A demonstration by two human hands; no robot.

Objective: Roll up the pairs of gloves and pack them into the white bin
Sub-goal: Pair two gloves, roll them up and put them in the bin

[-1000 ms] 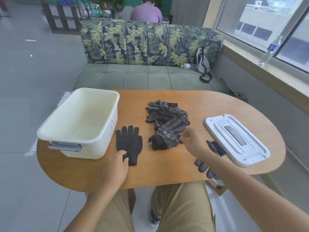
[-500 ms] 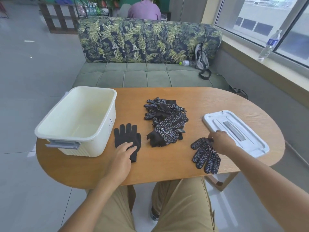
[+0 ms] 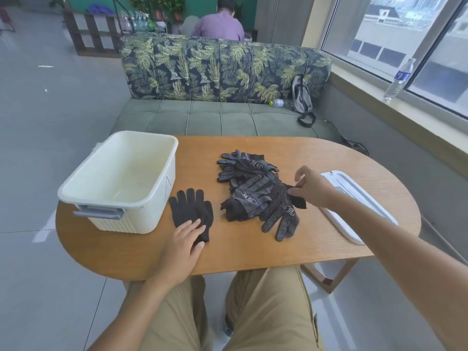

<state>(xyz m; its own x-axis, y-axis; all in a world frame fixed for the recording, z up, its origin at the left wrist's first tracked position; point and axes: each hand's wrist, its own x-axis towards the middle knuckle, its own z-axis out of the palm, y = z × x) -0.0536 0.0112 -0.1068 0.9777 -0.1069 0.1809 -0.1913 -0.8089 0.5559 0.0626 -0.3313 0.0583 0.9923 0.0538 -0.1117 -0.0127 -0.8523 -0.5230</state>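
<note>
a: where's the left hand?
b: flat on the cuff end of the plain black glove, fingers straight and pressing it onto the wooden table. that glove lies palm-down, fingertips pointing away from the person, just right of the white bin.

a: and the right hand?
b: thumb and fingers pinch the black cuff of a dotted glove, at the right edge of the glove pile. this glove lies with its fingers toward the near table edge, grip dots up.

a: anything in the bin?
b: the part of the inside i can see holds no gloves. it stands open at the table's left end, a grey handle on its near side.

a: the pile?
b: several black dotted gloves overlapping in the middle of the table, none rolled. i can't count them.

a: the lid?
b: the white lid lies flat at the table's right end, partly behind the right forearm.

a: beyond the table?
b: a green sofa with a leaf-print back, a bag and a bottle on its seat. a water bottle stands on the window sill, and a person in a purple shirt sits behind the sofa.
</note>
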